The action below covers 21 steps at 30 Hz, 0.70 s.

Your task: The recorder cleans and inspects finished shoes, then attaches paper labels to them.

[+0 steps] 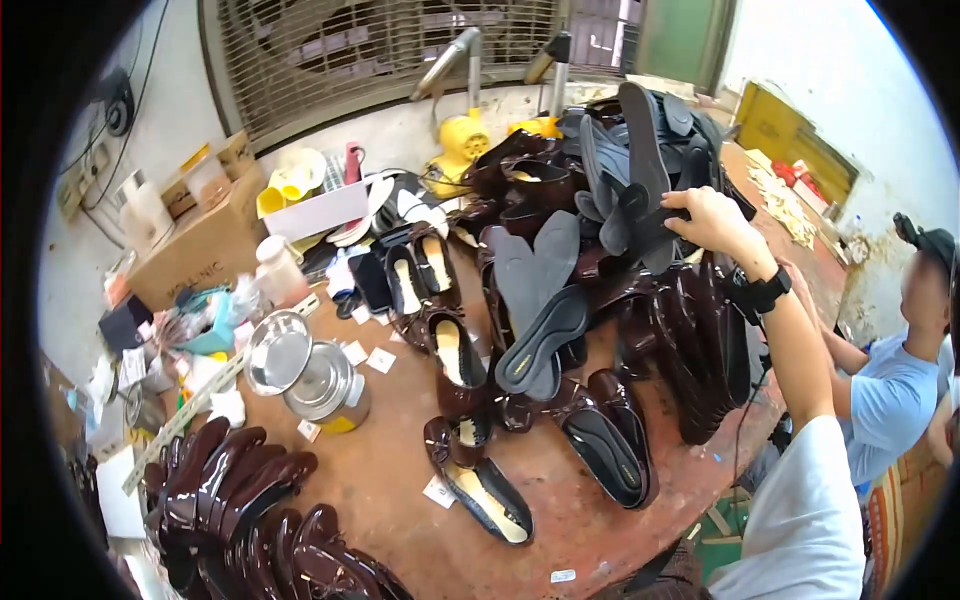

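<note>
Our right hand [712, 222] is at the heap of grey insoles [642, 130] on the table's far side, fingers touching a dark insole [650, 235]; we cannot tell whether they grip it. Nearer us, one cushioned insole [543, 342] lies over grey ones, amid burgundy patent loafers [690, 350] too overlapped to count. One white box [325, 212] holds yellow cups [293, 190]; one metal bowl [278, 352] adjoins one metal can [343, 408], contents unclear to us.

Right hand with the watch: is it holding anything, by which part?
The right hand is against or just over a dark insole; whether it grips it, and where, cannot be told.
</note>
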Each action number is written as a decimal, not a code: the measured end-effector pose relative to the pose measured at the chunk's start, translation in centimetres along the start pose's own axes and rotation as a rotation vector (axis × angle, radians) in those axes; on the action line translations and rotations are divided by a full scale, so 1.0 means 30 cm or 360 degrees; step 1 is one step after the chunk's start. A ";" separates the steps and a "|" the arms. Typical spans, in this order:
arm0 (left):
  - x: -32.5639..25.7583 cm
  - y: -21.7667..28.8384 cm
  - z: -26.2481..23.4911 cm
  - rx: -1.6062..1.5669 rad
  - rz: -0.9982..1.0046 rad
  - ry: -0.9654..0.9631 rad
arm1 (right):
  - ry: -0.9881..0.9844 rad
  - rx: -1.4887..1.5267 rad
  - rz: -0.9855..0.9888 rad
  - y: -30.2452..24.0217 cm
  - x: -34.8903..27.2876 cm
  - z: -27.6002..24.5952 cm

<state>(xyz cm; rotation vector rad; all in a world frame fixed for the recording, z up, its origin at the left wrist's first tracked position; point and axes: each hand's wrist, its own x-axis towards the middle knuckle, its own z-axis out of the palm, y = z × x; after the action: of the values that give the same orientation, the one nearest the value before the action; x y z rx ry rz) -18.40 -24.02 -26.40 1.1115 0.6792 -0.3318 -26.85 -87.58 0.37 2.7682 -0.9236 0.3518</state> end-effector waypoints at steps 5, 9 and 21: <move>0.050 0.008 0.079 0.0078 -0.0044 -0.0109 | 0.0174 0.0223 0.0048 0.134 -0.091 0.021; 0.103 0.055 0.180 0.0177 -0.0017 -0.0207 | 0.0182 0.0808 -0.0196 -0.029 -0.086 0.028; 0.136 0.100 0.530 0.0452 -0.0004 -0.0491 | -0.0431 0.0610 -0.1077 -0.498 -0.273 0.216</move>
<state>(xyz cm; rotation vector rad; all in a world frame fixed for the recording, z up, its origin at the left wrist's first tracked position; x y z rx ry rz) -8.32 -36.76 -22.60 1.2937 0.3661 -0.6019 -23.07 -72.97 -9.86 3.3079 0.1019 0.0355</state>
